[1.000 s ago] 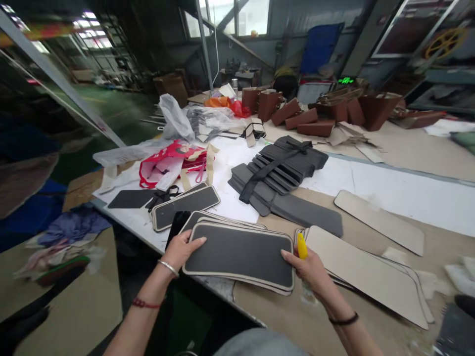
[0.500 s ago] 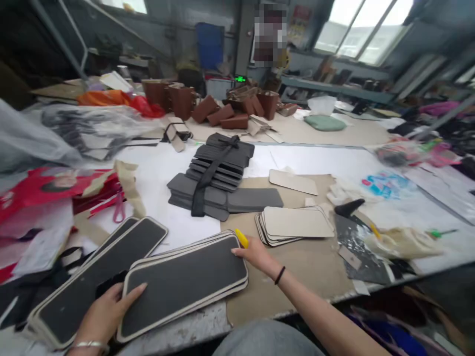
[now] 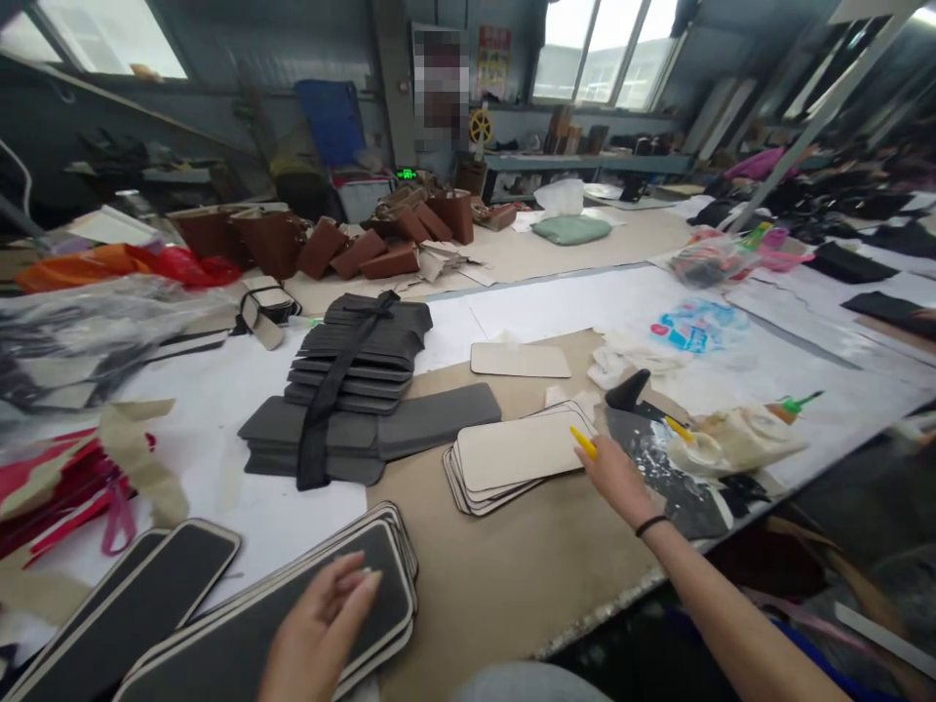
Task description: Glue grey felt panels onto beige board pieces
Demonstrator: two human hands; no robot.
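Note:
My right hand [image 3: 618, 483] is closed round a slim yellow tool [image 3: 583, 442] whose exact kind I cannot make out. Its tip points up and left over a stack of beige rounded panels [image 3: 516, 456]. My left hand [image 3: 318, 619] hovers above a stack of dark grey panels with pale edges [image 3: 376, 595]; its fingers are loosely bent, apart from the thumb, and nothing shows in them. More such dark panels [image 3: 128, 624] lie further left. A single beige panel [image 3: 519, 360] lies behind the beige stack.
Dark grey pieces tied with a black strap [image 3: 329, 405] lie mid-table. Right of the beige stack are a dark glue-smeared board [image 3: 650, 458] and a whitish pot [image 3: 702, 450] with a yellow stick. Brown boxy bags [image 3: 270, 244] stand at the back; a clear plastic bag [image 3: 109, 322] lies left.
The view has swung right. My right hand has moved with the yellow tool from the dark panels to the beige stack. My left hand has shifted along the dark stack, lifting from its edge.

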